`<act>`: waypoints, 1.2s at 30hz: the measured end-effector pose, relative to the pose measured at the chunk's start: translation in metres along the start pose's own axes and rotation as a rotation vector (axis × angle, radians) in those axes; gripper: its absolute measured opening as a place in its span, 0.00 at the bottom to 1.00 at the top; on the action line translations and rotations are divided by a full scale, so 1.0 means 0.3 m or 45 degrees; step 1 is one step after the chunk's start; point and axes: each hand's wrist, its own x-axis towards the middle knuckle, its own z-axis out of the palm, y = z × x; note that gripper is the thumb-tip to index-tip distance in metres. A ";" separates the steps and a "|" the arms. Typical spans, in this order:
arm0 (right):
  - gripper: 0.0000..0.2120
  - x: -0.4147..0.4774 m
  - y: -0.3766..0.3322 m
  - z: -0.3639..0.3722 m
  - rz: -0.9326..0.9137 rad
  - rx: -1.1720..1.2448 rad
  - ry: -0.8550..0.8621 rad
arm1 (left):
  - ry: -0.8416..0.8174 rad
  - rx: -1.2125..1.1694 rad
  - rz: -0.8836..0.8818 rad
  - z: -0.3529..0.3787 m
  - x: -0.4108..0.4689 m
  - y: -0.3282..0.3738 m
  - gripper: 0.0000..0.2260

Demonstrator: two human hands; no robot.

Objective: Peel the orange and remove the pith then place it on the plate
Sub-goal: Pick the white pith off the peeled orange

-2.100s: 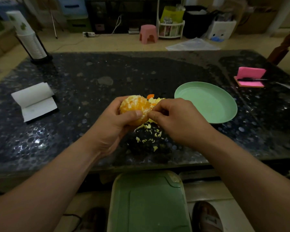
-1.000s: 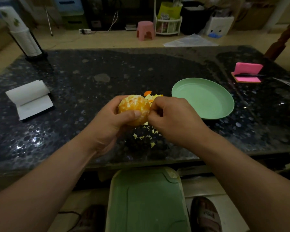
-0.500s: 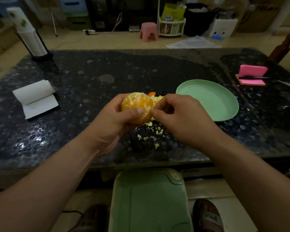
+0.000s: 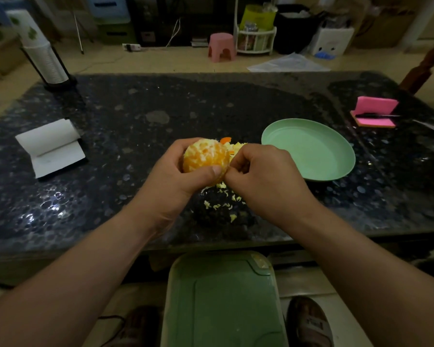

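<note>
My left hand [image 4: 171, 181] has its grip curled round the orange [image 4: 203, 156], held above the worktop [image 4: 135, 121]; it is round, patchy with pith, and I cannot tell its axis. My right hand [image 4: 266, 181] pinches at its right flank, the fingertips' catch hidden. Just right, the green plate [image 4: 308, 151] shows bare. Pith scraps [image 4: 218, 204] lie beneath; peel [image 4: 232, 146] is half hidden behind.

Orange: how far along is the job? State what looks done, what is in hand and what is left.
Done: the orange shows bare flesh; peel scraps lie on the table. In hand: the left hand grips the orange while the right hand pinches at its side, where pith patches show. Left: clearing that pith, then setting the orange on the empty plate.
</note>
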 end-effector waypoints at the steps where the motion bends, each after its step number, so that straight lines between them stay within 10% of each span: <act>1: 0.06 0.001 0.001 0.005 -0.003 0.003 0.011 | 0.001 0.003 0.000 -0.001 0.000 0.000 0.27; 16: 0.05 0.032 0.020 -0.037 0.091 0.391 -0.199 | -0.070 -0.460 -0.210 -0.027 0.015 0.022 0.28; 36: 0.06 0.020 0.008 0.006 0.026 0.187 -0.040 | 0.005 -0.218 -0.144 -0.006 0.003 0.016 0.27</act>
